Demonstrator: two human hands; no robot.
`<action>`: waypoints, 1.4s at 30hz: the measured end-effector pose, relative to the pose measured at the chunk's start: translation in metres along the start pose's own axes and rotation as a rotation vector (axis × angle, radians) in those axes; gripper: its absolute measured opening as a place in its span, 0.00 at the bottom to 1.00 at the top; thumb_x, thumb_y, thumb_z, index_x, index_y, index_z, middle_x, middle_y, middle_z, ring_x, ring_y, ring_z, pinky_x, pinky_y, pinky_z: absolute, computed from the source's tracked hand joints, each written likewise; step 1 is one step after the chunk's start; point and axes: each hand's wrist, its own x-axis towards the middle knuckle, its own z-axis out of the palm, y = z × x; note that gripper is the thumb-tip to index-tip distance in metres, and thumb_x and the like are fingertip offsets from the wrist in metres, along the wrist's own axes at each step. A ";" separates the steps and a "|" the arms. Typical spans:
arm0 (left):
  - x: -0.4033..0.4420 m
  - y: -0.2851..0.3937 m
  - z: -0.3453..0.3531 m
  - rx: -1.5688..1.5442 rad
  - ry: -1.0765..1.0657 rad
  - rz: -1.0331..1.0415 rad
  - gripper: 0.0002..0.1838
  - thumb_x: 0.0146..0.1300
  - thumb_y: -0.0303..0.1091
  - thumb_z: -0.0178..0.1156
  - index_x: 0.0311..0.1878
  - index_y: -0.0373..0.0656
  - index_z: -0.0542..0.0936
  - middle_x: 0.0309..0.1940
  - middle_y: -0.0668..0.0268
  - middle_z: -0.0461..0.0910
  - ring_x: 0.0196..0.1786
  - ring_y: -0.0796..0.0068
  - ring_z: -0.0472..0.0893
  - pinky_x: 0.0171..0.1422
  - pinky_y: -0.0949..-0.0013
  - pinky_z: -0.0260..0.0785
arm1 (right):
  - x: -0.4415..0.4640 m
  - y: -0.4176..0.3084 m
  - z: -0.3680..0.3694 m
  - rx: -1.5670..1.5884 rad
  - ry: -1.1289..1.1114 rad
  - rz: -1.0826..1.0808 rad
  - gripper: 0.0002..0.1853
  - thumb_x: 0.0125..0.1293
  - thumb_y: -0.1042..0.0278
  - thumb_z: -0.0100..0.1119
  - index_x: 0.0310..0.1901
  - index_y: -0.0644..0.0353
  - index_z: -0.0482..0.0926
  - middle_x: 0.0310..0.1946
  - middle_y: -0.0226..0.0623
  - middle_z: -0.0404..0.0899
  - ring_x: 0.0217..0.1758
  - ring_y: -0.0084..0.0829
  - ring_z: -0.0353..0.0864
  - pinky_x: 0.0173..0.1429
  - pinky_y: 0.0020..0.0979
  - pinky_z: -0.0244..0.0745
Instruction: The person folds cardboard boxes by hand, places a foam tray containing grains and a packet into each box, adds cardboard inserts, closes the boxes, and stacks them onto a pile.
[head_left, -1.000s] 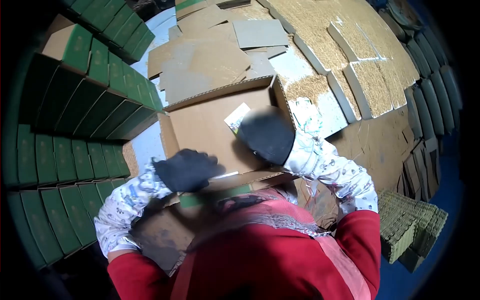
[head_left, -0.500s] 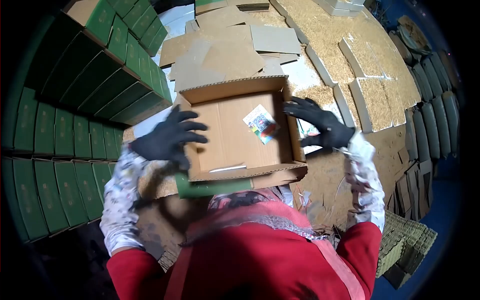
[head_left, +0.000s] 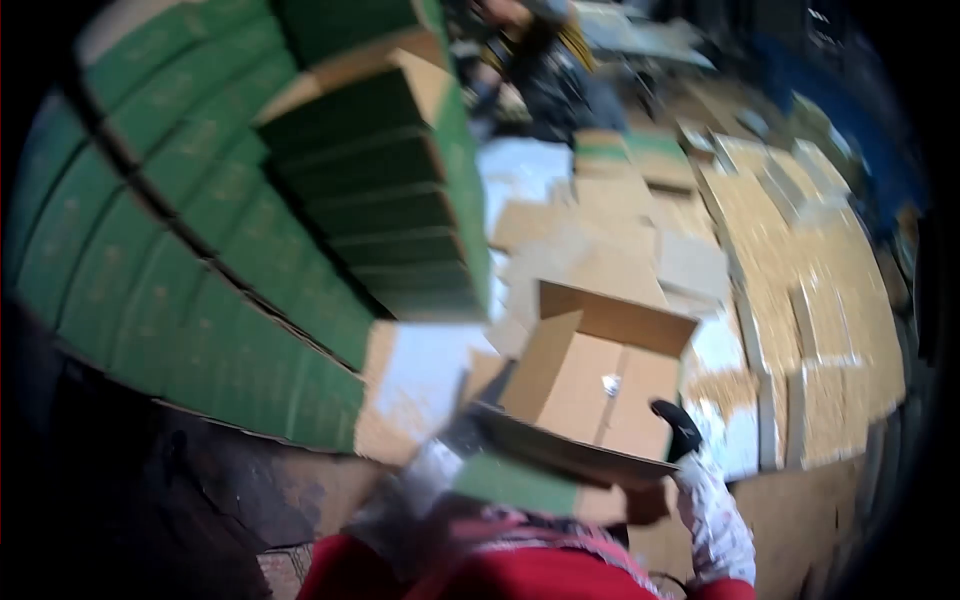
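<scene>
An open-topped brown cardboard box (head_left: 615, 400) is in front of me, turned at an angle. A small white thing (head_left: 611, 384) is on its bottom, too blurred to name. My right hand (head_left: 682, 428), in a black glove, grips the box's right wall near the front corner, with part of the hand over the rim. My left hand (head_left: 482, 418) is a dark smear by the box's left front corner, and its fingers cannot be made out. A green panel (head_left: 515, 483) shows below the box, close to my body.
Green boxes (head_left: 190, 230) are stacked high on the left, with another green stack (head_left: 390, 220) beside them. Flat cardboard sheets (head_left: 590, 240) lie beyond the box. Trays of yellowish loose material (head_left: 800, 270) fill the right. A person (head_left: 540, 70) is at the far end.
My view has swung left, so the box appears lower and farther right, and angled. The colourful leaflet no longer shows inside it. My right hand has closed on the box wall.
</scene>
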 end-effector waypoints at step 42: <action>-0.056 -0.195 -0.123 -0.430 0.061 -0.619 0.30 0.60 0.40 0.56 0.61 0.37 0.61 0.54 0.59 0.70 0.53 0.68 0.71 0.54 0.68 0.67 | 0.033 0.065 -0.115 -1.232 0.680 -0.252 0.30 0.51 0.57 0.62 0.54 0.62 0.68 0.46 0.44 0.75 0.47 0.36 0.76 0.50 0.33 0.71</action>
